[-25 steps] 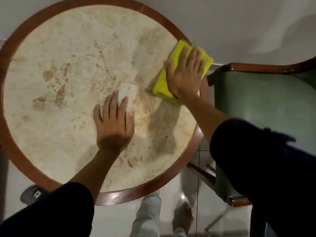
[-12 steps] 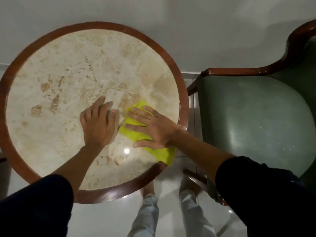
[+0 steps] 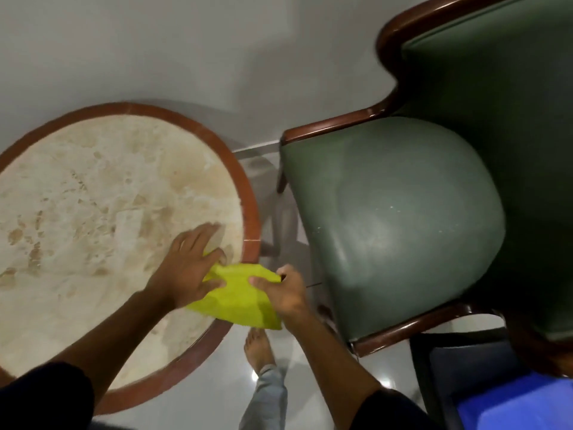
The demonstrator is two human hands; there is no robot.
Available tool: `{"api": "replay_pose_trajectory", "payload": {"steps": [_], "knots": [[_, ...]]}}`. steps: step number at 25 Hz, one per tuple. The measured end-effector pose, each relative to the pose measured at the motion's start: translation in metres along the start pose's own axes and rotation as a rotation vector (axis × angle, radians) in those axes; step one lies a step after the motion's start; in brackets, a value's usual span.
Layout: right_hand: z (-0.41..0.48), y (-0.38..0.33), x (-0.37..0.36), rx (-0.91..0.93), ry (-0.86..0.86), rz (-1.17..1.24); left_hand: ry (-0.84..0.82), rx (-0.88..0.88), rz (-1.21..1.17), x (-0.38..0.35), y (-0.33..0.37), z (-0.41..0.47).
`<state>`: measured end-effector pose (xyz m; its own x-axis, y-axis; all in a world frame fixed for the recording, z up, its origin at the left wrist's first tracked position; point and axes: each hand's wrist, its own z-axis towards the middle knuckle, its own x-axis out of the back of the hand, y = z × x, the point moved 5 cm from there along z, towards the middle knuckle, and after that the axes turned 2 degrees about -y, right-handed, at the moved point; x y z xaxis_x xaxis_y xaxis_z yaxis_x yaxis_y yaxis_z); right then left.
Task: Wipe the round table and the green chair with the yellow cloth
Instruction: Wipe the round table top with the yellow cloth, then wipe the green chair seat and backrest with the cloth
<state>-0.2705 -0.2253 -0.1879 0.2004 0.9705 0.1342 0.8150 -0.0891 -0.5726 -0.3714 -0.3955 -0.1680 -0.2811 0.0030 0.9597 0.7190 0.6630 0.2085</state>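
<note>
Gripping the yellow cloth (image 3: 240,297) with both hands' fingers at the tabletop (image 3: 251,212) rim, apparently ready to move to the green chair (image 3: 397,218), right of frame.

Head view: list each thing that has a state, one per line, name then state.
yellow cloth: crumpled, half off the table edge, gripped by both hands
left hand: fingers spread over the table, thumb on the cloth
right hand: closed on the cloth, off the table
round table: bare apart from cloth and hand
green chair: unoccupied, pale specks on the seat
</note>
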Motion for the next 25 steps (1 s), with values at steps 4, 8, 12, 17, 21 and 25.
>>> {"api": "replay_pose_trajectory", "payload": {"steps": [4, 8, 12, 17, 21, 25], "knots": [[-0.002, -0.029, 0.128, 0.103, 0.190, 0.038, -0.079, 0.282, -0.593, 0.006, 0.080, 0.065], [0.003, -0.076, 0.251, 0.347, 0.630, -0.504, -0.321, 0.289, -0.792, -0.017, 0.190, 0.144], [0.035, -0.026, 0.217, 0.194, 0.807, -0.671, -0.085, 0.164, -0.269, -0.004, 0.152, 0.186], [0.107, -0.043, 0.210, 0.369, 0.652, -0.923, -0.139, 0.064, 0.114, -0.015, 0.029, 0.194], [0.154, -0.067, 0.324, 0.197, 0.840, -0.853, -0.096, 0.095, 0.090, -0.017, 0.009, 0.189], [0.098, 0.009, 0.324, -0.159, 1.169, -0.516, -0.009, 0.088, 0.017, -0.007, 0.012, 0.189]]}}
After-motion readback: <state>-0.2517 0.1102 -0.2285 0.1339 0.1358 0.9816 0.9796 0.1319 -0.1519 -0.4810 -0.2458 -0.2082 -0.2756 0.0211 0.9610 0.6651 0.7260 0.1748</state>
